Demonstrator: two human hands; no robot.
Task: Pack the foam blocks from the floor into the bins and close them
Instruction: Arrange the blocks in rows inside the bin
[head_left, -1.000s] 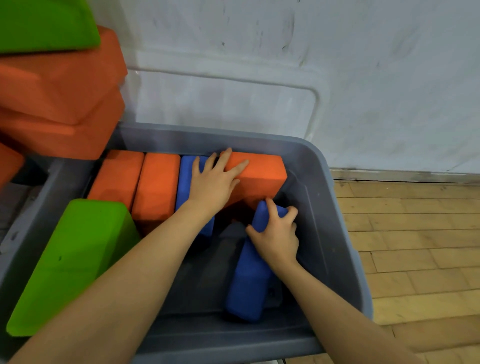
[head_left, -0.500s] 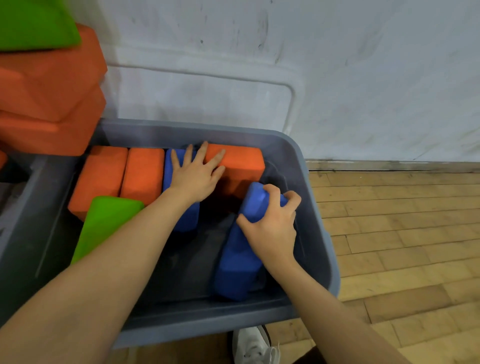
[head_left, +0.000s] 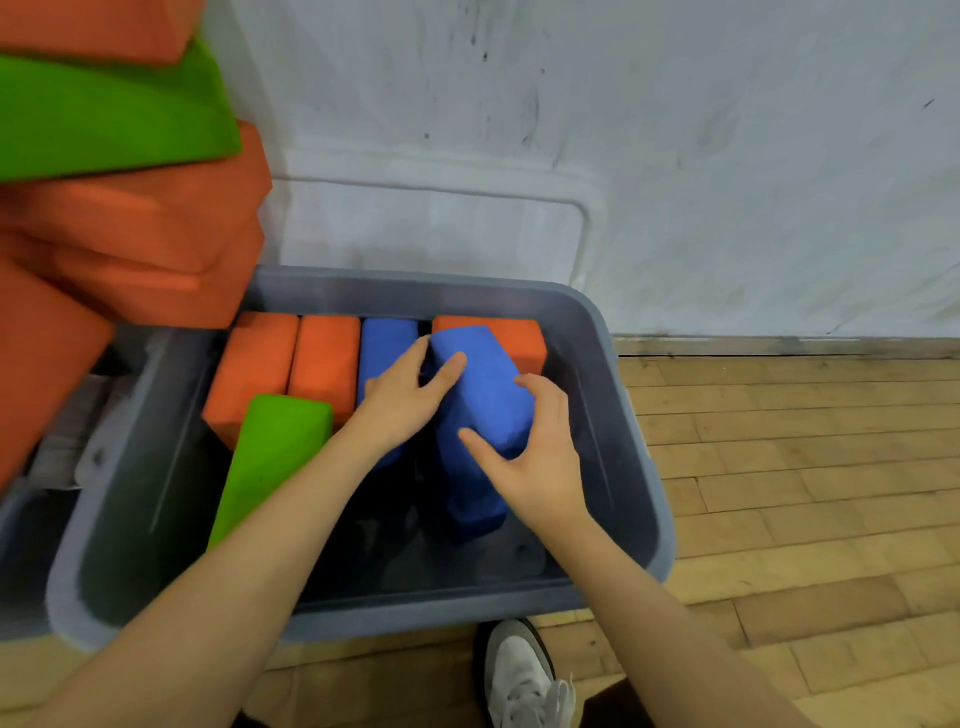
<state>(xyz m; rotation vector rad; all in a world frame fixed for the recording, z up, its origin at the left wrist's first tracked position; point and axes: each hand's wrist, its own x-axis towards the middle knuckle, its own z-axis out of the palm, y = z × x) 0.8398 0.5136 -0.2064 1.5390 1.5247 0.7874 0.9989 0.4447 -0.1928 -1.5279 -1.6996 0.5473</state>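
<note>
A: What's nearest, down at six o'clock?

B: A white lace-up sneaker (head_left: 524, 675) on a wooden plank floor (head_left: 810, 493), with pale and honey-brown boards laid in staggered rows. The floor runs out to three o'clock, where it meets a scuffed white wall (head_left: 675, 156).

A: And the bin?

B: A grey plastic storage bin (head_left: 641, 467) with rounded corners and smooth, slightly translucent walls sits at the centre, against the wall. Both forearms reach into it.

A: What are the hands doing?

B: The right hand (head_left: 535, 462) curls its thumb and fingers around the near end of a blue foam block (head_left: 480, 395), which stands tilted inside the bin. The left hand (head_left: 405, 400) grips the block's left edge, with its thumb lying across the top face.

A: Other blocks?

B: At nine o'clock a green foam block (head_left: 270, 457) leans inside the bin. Along the far wall, at twelve, two orange foam blocks (head_left: 291, 364) stand side by side; then comes a second blue block (head_left: 384, 348), then another orange block (head_left: 519, 338) behind the held one. All are matte, finely grained and rectangular.

A: Farther out?

B: At ten o'clock, a stack of orange blocks (head_left: 145, 234) with a green wedge-like block (head_left: 104, 119) on it.
</note>
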